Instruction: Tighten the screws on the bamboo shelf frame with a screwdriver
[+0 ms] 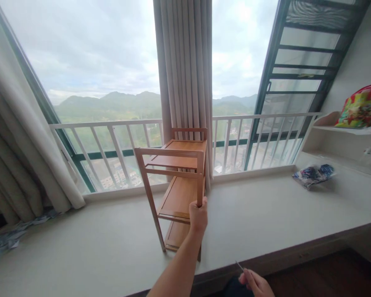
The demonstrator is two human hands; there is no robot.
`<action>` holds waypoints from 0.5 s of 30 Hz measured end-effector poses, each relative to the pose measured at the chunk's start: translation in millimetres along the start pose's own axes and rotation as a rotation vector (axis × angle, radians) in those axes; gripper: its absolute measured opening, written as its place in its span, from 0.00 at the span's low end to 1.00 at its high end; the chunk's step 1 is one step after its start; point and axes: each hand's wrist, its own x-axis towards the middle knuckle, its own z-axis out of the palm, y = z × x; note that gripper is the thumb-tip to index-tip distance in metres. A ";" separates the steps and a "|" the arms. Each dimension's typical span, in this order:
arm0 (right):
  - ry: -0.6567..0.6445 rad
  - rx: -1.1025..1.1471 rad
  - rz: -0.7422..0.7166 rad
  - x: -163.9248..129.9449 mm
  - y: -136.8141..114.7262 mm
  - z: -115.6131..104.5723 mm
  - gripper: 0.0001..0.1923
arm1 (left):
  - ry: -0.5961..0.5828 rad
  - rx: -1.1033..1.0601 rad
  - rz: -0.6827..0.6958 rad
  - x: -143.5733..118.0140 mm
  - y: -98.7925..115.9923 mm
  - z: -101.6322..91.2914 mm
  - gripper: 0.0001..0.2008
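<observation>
The left hand (198,215) reaches forward on an outstretched arm, fist wrapped around the near right post of the wooden shelf rack (176,194), which stands on the window ledge (266,214). Below, the right hand (256,283) pinches a thin metal tool (239,266).

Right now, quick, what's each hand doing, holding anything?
Left hand: closed around the front right leg of the wooden shelf rack.
Right hand: pinching a thin metal tool, low at the frame's edge.
</observation>
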 end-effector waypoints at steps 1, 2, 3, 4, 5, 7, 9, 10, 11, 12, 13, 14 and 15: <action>0.019 -0.015 -0.034 -1.1 -10.9 -0.9 0.44 | 0.010 0.010 0.007 2.1 -0.4 8.8 0.36; 0.045 -0.033 -0.065 -1.6 -24.2 -2.0 0.43 | 0.013 0.021 0.012 4.1 -0.5 16.6 0.35; 0.068 -0.054 -0.094 -1.4 -40.3 -3.8 0.43 | 0.010 0.033 0.015 5.6 -0.3 22.9 0.34; 0.096 -0.076 -0.132 -0.4 -58.9 -6.3 0.42 | 0.001 0.045 0.020 6.5 0.1 27.4 0.32; 0.133 -0.101 -0.177 1.4 -80.1 -9.7 0.41 | -0.009 0.057 0.028 6.6 0.8 29.7 0.30; 0.167 -0.173 -0.306 7.2 -128.1 -19.4 0.37 | -0.028 0.080 0.050 3.2 2.3 26.6 0.23; 0.224 -0.257 -0.523 14.8 -179.6 -31.7 0.34 | -0.020 0.102 0.072 -5.3 3.7 13.2 0.20; 0.256 -0.294 -0.632 18.8 -205.1 -37.8 0.32 | -0.002 0.112 0.077 -11.4 4.3 3.0 0.23; 0.288 -0.322 -0.739 22.6 -229.4 -43.3 0.30 | 0.020 0.125 0.079 -18.6 5.1 -9.0 0.25; 0.317 -0.349 -0.827 26.3 -252.0 -47.9 0.29 | 0.026 0.137 0.083 -26.4 6.1 -22.5 0.24; 0.350 -0.372 -0.912 29.9 -272.5 -51.1 0.28 | 0.027 0.147 0.089 -34.4 7.5 -37.1 0.20; 0.364 -0.406 -0.971 33.5 -290.4 -52.9 0.27 | 0.042 0.156 0.096 -42.0 9.4 -52.4 0.17; 0.375 -0.439 -1.017 37.2 -305.8 -53.1 0.27 | 0.066 0.164 0.106 -48.5 11.8 -67.9 0.15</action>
